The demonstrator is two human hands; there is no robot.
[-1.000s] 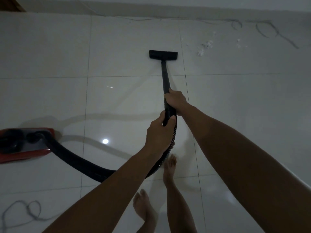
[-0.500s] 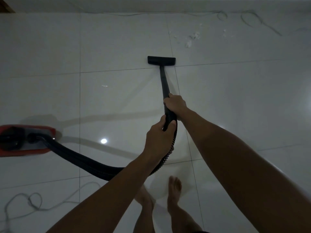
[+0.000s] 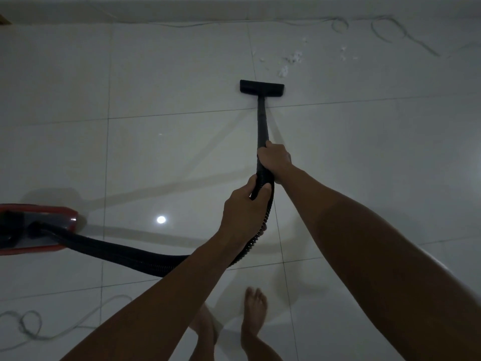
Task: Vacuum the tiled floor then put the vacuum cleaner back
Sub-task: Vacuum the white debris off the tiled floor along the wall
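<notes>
A black vacuum wand [image 3: 262, 121] runs up the middle of the white tiled floor [image 3: 169, 157] to a flat black floor nozzle [image 3: 261, 87]. My right hand [image 3: 274, 158] grips the wand at its lower end. Just below it, my left hand [image 3: 243, 213] is closed around the ribbed black hose [image 3: 125, 252]. The hose curves left to the red vacuum cleaner body [image 3: 36, 226] at the left edge. White debris bits [image 3: 290, 61] lie just beyond and right of the nozzle.
A thin cable [image 3: 395, 35] loops along the base of the far wall [image 3: 260, 6]. A pale cord [image 3: 33, 327] coils on the floor at the lower left. My bare feet [image 3: 253, 316] stand at the bottom centre.
The nozzle has moved forward and slightly right, closer to the white debris. My feet have stepped, and both hands keep their grip.
</notes>
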